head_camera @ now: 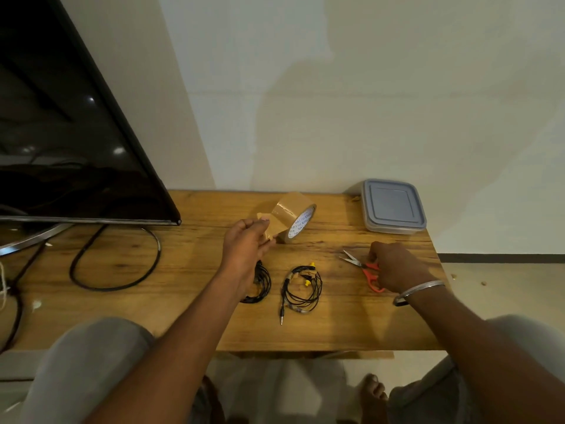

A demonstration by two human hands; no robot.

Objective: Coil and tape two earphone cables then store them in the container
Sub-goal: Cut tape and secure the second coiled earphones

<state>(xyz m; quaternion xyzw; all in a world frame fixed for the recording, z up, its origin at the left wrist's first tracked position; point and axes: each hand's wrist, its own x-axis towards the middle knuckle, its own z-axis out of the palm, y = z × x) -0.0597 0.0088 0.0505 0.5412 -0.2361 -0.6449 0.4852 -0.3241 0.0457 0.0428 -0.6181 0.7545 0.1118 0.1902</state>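
Observation:
My left hand pinches the pulled-out end of the brown tape, still joined to the tape roll standing on the wooden table. Below that hand lies a coiled black earphone cable, partly hidden by my wrist. A second coiled earphone cable with yellow buds and tape on it lies to its right, its jack pointing toward me. My right hand grips the orange-handled scissors lying on the table, blades open and pointing left. The grey-lidded container sits closed at the back right.
A black TV screen stands at the left with its metal foot and a thick black cord looping over the table. The table's right edge drops to the floor. My knees and a bare foot show below the front edge.

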